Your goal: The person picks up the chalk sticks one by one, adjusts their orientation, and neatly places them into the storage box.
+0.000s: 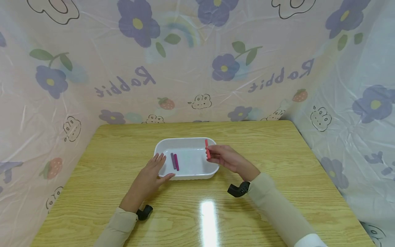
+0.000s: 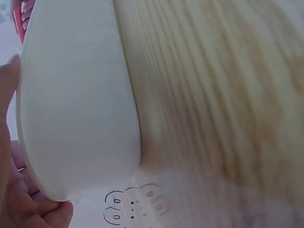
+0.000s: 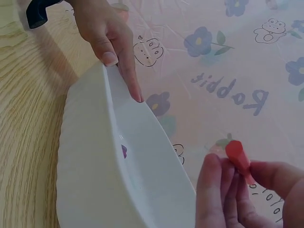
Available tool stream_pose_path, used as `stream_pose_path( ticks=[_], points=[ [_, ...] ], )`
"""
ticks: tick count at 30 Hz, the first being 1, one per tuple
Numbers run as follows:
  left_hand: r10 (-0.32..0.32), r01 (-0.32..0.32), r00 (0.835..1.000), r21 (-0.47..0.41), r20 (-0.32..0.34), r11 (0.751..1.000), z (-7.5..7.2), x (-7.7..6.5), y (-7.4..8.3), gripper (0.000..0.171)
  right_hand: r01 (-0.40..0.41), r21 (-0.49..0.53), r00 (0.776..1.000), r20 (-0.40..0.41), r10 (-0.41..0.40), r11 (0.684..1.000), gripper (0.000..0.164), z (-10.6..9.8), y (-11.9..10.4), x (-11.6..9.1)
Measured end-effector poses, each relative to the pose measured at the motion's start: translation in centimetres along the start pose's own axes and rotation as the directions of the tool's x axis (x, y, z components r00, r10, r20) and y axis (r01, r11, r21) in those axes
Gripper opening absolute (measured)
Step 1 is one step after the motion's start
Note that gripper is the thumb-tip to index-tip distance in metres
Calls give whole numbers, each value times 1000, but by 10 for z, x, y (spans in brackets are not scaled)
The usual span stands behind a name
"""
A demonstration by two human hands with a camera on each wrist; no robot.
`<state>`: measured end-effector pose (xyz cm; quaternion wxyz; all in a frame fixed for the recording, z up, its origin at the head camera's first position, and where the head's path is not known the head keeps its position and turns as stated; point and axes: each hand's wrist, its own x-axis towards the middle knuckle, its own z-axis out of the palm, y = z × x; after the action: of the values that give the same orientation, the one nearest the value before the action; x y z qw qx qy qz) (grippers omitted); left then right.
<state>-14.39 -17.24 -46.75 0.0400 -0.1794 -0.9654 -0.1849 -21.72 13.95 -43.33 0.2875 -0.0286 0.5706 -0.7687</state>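
A white oblong dish (image 1: 191, 177) stands on the table. My left hand (image 1: 150, 173) rests over its left end, fingers spread on the left rim and thumb along the near rim. Above the dish's right end, my right hand (image 1: 226, 157) pinches a red crayon (image 1: 207, 149) between thumb and fingers, nearly upright. In the right wrist view the six-sided end of the red crayon (image 3: 234, 151) points up at the camera. Two more crayons lie side by side in the dish: a dull purple one (image 1: 173, 161) and a magenta one (image 1: 176, 162).
The dish sits toward the far side of a wood-grain table (image 1: 185, 212). A patterned curtain (image 1: 185, 68) with flowers and rabbits hangs behind and at both sides. Black camera mounts are worn on the left wrist (image 1: 144, 212) and right wrist (image 1: 239, 189).
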Motion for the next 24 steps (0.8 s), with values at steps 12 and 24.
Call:
stream_pose_path(
  ticks=[12, 24],
  points=[
    [0, 0, 1000, 5, -3, 1000, 1, 0, 0, 87, -11, -70, 1000, -20, 9, 998, 41, 17, 4, 12],
    [-5, 5, 1000, 9, 1, 1000, 0, -1, 1, 86, 13, -144, 999, -27, -17, 990, 40, 27, 11, 24]
  ],
)
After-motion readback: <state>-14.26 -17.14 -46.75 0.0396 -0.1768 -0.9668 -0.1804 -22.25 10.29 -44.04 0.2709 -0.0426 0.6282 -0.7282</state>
